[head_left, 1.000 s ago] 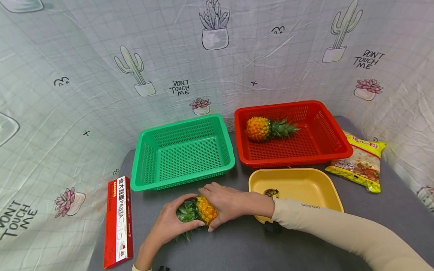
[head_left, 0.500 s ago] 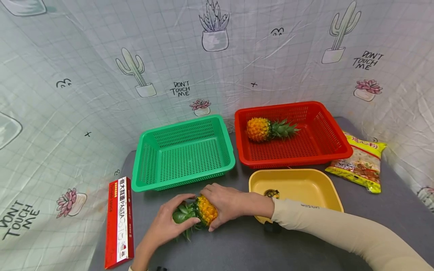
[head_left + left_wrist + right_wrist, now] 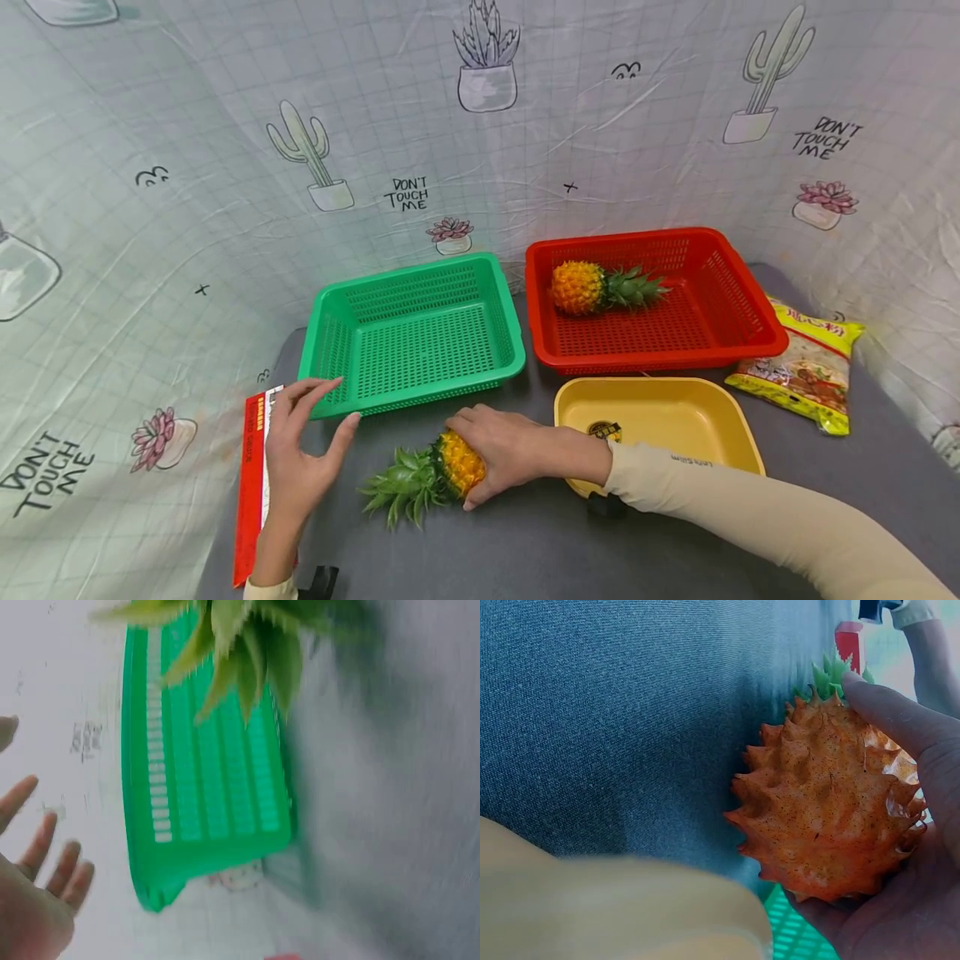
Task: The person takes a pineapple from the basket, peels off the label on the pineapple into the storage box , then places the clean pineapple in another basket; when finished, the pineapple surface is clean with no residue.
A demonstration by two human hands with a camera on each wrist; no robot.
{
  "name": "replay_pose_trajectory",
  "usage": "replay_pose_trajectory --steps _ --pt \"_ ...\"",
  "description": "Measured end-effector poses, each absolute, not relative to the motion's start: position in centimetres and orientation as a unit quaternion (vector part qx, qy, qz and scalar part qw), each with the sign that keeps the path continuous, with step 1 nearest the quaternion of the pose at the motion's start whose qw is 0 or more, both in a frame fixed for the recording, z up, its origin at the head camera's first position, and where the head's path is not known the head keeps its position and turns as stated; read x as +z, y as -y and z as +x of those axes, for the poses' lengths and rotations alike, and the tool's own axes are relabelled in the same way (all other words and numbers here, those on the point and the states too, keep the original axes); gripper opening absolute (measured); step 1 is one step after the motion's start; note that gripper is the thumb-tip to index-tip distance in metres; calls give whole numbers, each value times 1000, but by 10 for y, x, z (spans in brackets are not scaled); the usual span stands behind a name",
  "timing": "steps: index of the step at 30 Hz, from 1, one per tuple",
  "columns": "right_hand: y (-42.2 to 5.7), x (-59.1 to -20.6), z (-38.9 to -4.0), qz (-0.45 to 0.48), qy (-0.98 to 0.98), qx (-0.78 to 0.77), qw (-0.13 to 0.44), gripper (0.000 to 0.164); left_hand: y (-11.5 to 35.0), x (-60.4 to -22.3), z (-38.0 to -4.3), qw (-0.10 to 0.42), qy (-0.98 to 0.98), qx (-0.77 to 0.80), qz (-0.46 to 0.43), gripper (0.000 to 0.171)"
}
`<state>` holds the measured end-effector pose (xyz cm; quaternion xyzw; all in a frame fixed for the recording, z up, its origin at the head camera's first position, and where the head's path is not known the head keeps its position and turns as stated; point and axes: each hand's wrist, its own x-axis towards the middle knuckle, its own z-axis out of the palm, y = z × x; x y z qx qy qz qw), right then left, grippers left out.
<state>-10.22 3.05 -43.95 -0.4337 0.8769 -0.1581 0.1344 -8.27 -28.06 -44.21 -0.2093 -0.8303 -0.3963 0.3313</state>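
Note:
A small pineapple (image 3: 459,465) lies on the dark grey table, its green crown (image 3: 407,486) pointing left. My right hand (image 3: 506,454) grips its yellow body from the right, thumb on the near side. The spiky orange body (image 3: 829,802) fills the middle of the right wrist view, against the palm. My left hand (image 3: 300,454) is off the fruit, fingers apart and holding nothing, above the red and white pasta box (image 3: 251,492) and near the left front corner of the green basket (image 3: 420,392). In the left wrist view its fingers (image 3: 41,844) are spread.
A red basket (image 3: 660,360) at the back right holds another pineapple (image 3: 577,287). In front of it is a yellow tub (image 3: 675,408), partly under my right forearm. A yellow noodle packet (image 3: 806,367) leans by the red basket. A printed curtain (image 3: 360,100) hangs behind.
My left hand has let go of the pineapple's crown and moved left, over the pasta box. The crown's leaves have spread out. My right hand keeps its grip on the fruit.

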Motion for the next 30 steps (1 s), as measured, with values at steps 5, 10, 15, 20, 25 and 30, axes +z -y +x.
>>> replay_pose_trajectory --steps 5,10,15,20,25,30 --pt "-31 -440 -102 -432 -878 -155 135 103 300 -445 -89 300 861 -393 -118 68" --pt "-31 -441 -102 -430 -879 -158 132 102 309 -453 -96 221 863 -453 -48 70" --pt "-31 -443 -103 -432 -877 -166 131 102 315 -461 -103 173 845 -505 -17 69" --pt "-31 -444 -104 -434 -875 -168 129 102 319 -467 -108 143 835 -531 -1 72" --pt "-31 -444 -104 -432 -876 -170 129 101 322 -469 -112 128 832 -540 16 76" --pt "-31 -444 -104 -432 -876 -172 129 100 326 -475 -115 104 832 -545 28 81"
